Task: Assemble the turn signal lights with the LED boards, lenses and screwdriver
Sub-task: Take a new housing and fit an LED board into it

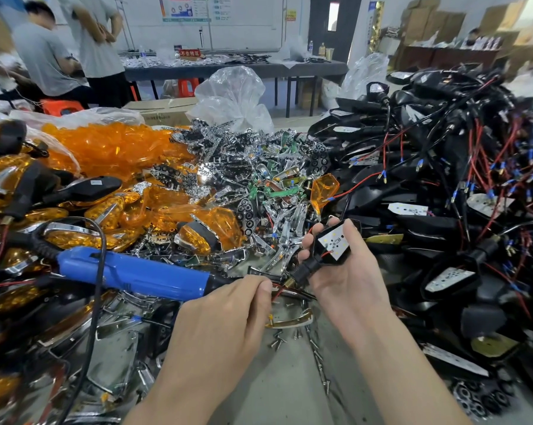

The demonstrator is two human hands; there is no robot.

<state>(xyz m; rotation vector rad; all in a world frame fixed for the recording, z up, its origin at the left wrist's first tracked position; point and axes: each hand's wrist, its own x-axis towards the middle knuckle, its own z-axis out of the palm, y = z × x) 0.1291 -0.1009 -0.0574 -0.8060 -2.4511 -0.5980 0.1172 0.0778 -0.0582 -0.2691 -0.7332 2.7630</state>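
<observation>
My right hand holds a black turn signal housing with a white LED board set inside it, its stalk pointing left and down. My left hand is curled, its fingertips pinching the red and black wires that come out of the stalk's end. A blue electric screwdriver lies on the parts just left of my left hand, its tip toward the hand. Loose screws lie on the table between my wrists. An orange lens sticks up beyond the housing.
Orange lenses pile at the left, chrome reflectors in the middle, and black housings with wires at the right. Assembled amber lights lie at far left. People stand at the back left by a long table.
</observation>
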